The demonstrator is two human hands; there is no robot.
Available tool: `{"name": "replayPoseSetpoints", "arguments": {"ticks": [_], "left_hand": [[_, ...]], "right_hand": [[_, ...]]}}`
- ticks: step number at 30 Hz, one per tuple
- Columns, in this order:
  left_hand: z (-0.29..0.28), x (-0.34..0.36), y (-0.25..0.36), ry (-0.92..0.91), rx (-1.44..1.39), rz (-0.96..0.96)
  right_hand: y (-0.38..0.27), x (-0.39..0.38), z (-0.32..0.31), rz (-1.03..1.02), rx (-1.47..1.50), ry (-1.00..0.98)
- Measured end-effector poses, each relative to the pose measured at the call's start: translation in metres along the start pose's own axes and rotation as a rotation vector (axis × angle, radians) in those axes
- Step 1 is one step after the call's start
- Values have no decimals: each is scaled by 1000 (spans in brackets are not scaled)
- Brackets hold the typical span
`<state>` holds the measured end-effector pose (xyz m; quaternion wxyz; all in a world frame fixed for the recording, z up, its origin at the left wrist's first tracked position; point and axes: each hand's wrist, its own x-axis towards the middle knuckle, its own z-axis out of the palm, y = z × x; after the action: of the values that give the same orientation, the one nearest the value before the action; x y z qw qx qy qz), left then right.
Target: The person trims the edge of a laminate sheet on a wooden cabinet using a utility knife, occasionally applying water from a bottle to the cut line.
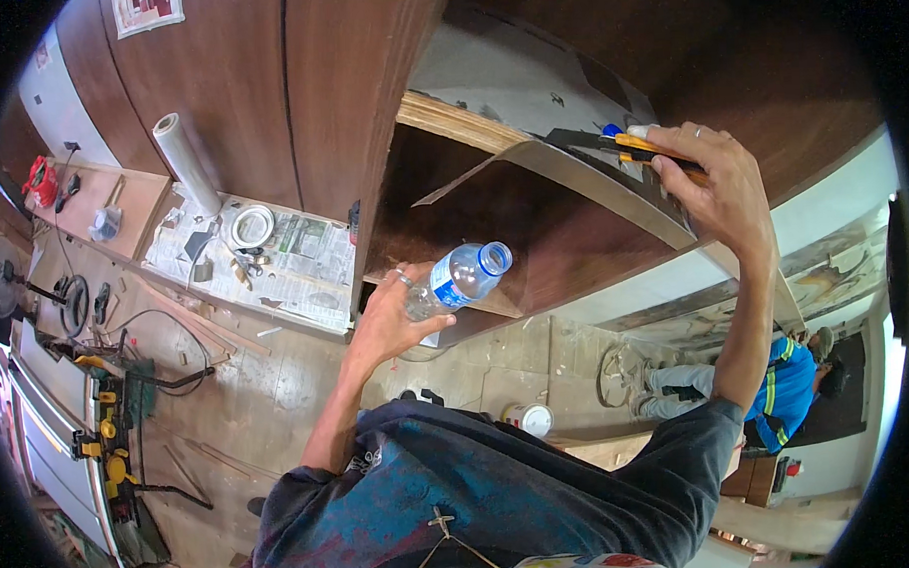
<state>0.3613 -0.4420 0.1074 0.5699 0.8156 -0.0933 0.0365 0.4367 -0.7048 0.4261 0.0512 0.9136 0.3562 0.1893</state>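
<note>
The left hand [381, 322] has its fingers wrapped around the lower part of a clear plastic bottle [460, 274] with a blue label; the bottle is tilted, its open mouth leaning right. The right hand [709, 170], raised higher, has its fingers closed on a yellow-and-black hand tool [634, 144], with a small blue thing [610, 130] beside the fingertips. The tool is over a thin curved sheet [591, 179] along the edge of a brown cabinet [451, 174]; whether they touch I cannot tell. The sheet's left end curls downward.

To the left, newspaper [310, 289] covers most of a counter [245, 303]. A tape roll [253, 228] lies near its back edge, and a tall roll of clear film [187, 163] stands toward its back left corner. A white bucket [529, 419] sits on the floor. Farther right, a co-worker in a blue jacket [787, 388] bends forward. Beyond the counter's left edge, a table [136, 200] bears a plastic bag [105, 223] and a red thing [40, 181].
</note>
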Motion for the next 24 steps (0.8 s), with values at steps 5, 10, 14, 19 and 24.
{"name": "replayPoseSetpoints", "arguments": {"ticks": [5,10,14,19,24], "left_hand": [[6,3,-6,-46,28,-9],[16,3,-14,-95,24,-28],[18,-2,-10,-107,60,-33],[19,-9,-10,-111,88,-50],[21,-12,-19,-137,56,-53]], "right_hand": [[10,13,-5,-143,-112,-13],[-1,21,-18,-230,-276,-14],[17,23,-6,-155,-15,-65],[15,20,-7,-223,-105,-24],[8,11,-6,-180,-180,-16]]}}
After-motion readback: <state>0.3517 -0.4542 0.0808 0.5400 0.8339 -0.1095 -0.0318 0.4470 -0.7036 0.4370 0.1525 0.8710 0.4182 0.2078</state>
